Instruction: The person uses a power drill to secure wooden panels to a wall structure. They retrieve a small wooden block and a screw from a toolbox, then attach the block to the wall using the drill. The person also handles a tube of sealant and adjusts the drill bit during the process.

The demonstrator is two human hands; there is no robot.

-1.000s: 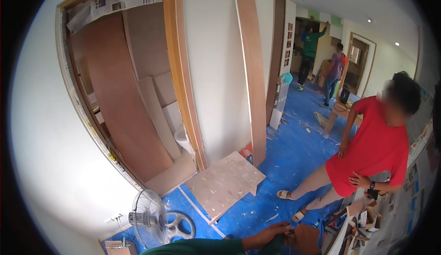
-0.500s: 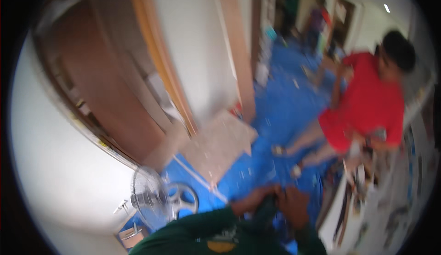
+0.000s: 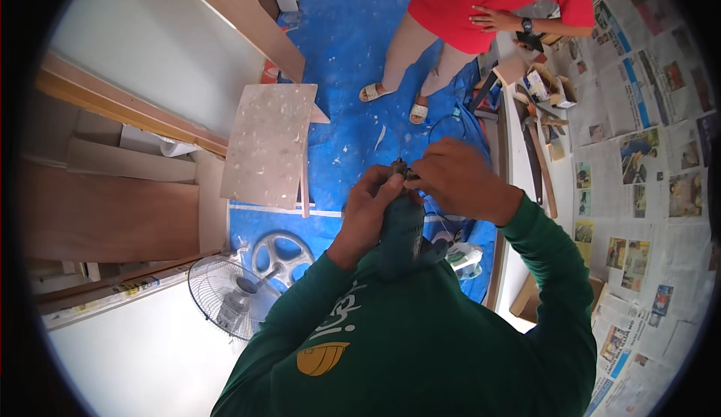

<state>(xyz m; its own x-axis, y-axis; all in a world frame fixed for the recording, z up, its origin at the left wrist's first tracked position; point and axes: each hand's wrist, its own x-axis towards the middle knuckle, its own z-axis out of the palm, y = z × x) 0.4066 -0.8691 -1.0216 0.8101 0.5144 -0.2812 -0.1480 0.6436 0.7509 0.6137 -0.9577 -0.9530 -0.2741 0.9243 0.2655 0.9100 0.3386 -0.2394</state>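
Two hands are engaged on one dark teal power tool, held nose-up against the front of a green shirt. Compared with a second ago, the view has tipped down: the hands now lie near mid-picture instead of at its lower border, and the tool body is exposed to inspection. In my judgement, attention has turned to the tool's metal nose.

Left hand: fingers wrapped round the upper body, thumb laid across it just below the nose. Right hand: fingers curled inward at the nose, blurred; whether they pinch the nose itself or a small loose part cannot be told.

Edges: the tool stands clear of the white table, left of its long left edge. The right sleeve extends over that edge. A hammer lies farther along the table, with an open box toward its far end.

Room: blue sheeting extends ahead, between a speckled board and the table's left edge, bounded beyond by a co-worker's sandals. A fan limits movement beside the left elbow.
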